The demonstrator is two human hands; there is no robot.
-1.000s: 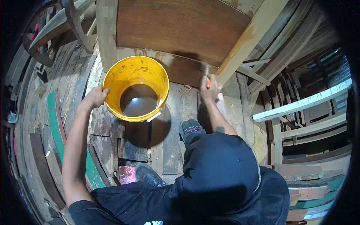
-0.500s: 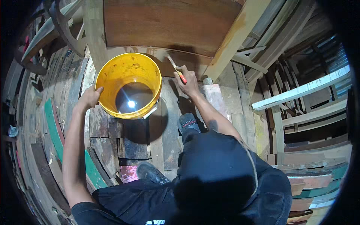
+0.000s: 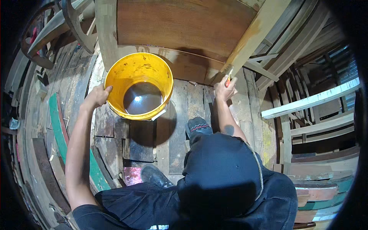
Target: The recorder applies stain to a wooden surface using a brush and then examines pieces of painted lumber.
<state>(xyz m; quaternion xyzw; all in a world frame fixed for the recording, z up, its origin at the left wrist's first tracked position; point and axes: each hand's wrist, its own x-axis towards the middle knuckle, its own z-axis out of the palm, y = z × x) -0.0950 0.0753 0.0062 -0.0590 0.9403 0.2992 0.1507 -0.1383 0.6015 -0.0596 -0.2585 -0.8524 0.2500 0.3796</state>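
Observation:
My left hand (image 3: 99,96) is closed on the left rim of a yellow bucket (image 3: 163,78). The bucket leans so that its mouth faces me, and dark, shiny liquid (image 3: 147,101) lies in its bottom. Whether its base touches the floor I cannot tell. In my right hand (image 3: 225,92) is a paintbrush (image 3: 227,81) with a red and pale handle. Its bristles point up against the lower part of a pale wooden post (image 3: 251,36). Left of that post stands a reddish-brown wooden panel (image 3: 184,23), with wet-looking stains along its bottom rail.
Worn planks (image 3: 178,134) make up the floor. A green painted board (image 3: 58,124) lies to the left. Curved wooden pieces (image 3: 73,27) stand at the far left. On the right are a whitish beam (image 3: 310,97) and several stacked boards (image 3: 318,193). My boot (image 3: 155,175) is near the bucket.
My right hand has moved right with the paintbrush, from the panel's bottom rail to the post. The bucket and left hand sit slightly farther right in view, as the whole view has shifted.

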